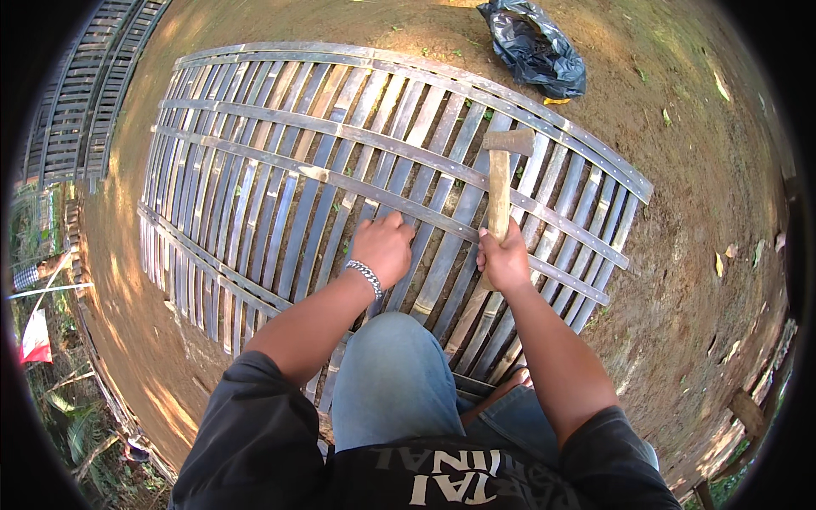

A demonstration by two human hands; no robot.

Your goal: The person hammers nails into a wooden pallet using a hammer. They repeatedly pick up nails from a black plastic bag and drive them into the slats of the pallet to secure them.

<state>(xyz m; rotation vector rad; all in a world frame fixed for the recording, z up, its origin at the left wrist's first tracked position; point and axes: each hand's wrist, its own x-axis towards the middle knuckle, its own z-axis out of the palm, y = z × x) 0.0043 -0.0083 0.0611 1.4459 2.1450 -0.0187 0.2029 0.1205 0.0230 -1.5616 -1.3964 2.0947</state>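
My right hand (504, 257) is wrapped round the pale wooden handle of a hatchet (499, 183). Its dark metal head points away from me, above the crosspieces of a slatted bamboo panel (360, 136). To the left, my left hand (382, 249) rests at the panel with its fingers curled together beside a long crosspiece; whatever they pinch, if anything, is hidden. A chain bracelet (365, 279) circles that wrist. The panel lies on the ground, with narrow, weathered slats spaced apart under several lengthwise strips.
A black plastic bag (535, 49) lies on the bare soil beyond the panel's far edge. Another slatted panel (85, 89) is at the far left. My bent knee (393, 374) is over the near edge. A red and white flag (36, 337) hangs at the left.
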